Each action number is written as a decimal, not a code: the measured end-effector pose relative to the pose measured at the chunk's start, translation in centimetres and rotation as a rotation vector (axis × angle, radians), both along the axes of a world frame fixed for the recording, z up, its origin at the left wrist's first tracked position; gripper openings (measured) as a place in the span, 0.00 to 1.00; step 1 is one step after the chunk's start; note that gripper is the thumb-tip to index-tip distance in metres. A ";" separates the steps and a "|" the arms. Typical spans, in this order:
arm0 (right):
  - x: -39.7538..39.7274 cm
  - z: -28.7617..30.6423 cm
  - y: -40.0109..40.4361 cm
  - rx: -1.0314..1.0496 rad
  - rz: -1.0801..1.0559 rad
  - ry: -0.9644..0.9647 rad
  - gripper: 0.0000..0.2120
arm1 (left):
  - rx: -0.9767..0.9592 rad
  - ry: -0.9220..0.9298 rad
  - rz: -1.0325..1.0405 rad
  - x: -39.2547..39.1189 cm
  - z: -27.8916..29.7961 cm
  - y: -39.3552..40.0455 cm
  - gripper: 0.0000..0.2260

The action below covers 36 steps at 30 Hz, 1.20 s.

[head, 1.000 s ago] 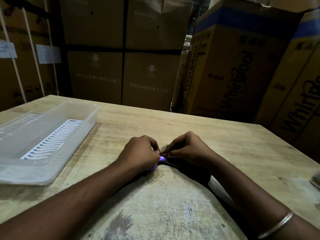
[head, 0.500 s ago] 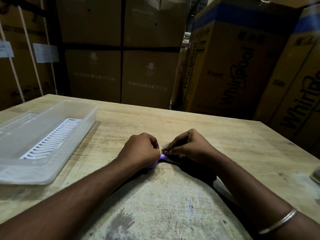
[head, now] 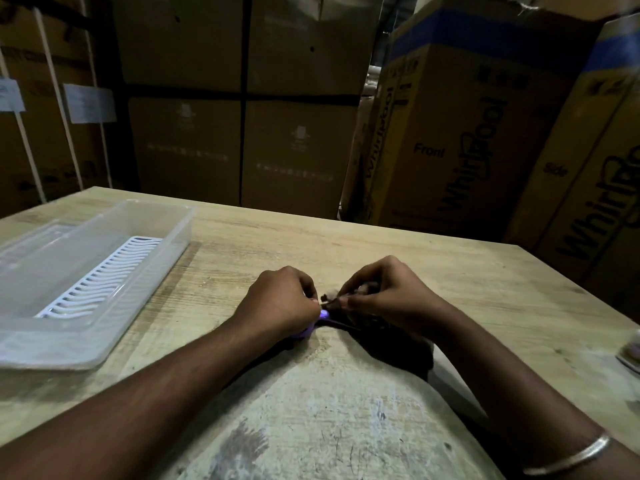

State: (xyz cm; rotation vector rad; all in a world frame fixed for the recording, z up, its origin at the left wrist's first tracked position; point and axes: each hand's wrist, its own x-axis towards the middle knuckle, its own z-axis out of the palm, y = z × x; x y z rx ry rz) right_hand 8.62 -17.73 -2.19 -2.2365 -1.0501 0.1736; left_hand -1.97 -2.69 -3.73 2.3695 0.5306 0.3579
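Stacked cartons [head: 187, 150] behind worn table [head: 346, 410]

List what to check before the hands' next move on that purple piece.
1. Left hand grips the purple piece: ok.
2. Right hand pinches the small dark part: ok; what the part is, cannot tell.
3. The two parts lined up where they meet: cannot tell, the hands hide the joint.
4. Both hands low on the table, seemingly braced: ok.
5. Clear tray open on the left, apart from the hands: ok.
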 end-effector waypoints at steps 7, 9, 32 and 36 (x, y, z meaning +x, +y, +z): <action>0.0 0.1 -0.2 -0.226 0.076 -0.262 0.13 | 0.001 -0.003 0.003 0.0 -0.1 0.1 0.06; 0.3 0.1 -0.7 -0.252 0.050 -0.292 0.15 | 0.007 -0.002 0.002 0.0 -0.2 0.1 0.06; -0.8 -0.6 -0.6 -0.171 0.270 -0.452 0.14 | 0.034 -0.001 0.014 0.0 -0.2 0.0 0.06; -0.4 -0.7 -0.6 -0.173 0.265 -0.418 0.14 | 0.029 -0.001 0.019 0.1 -0.2 0.0 0.05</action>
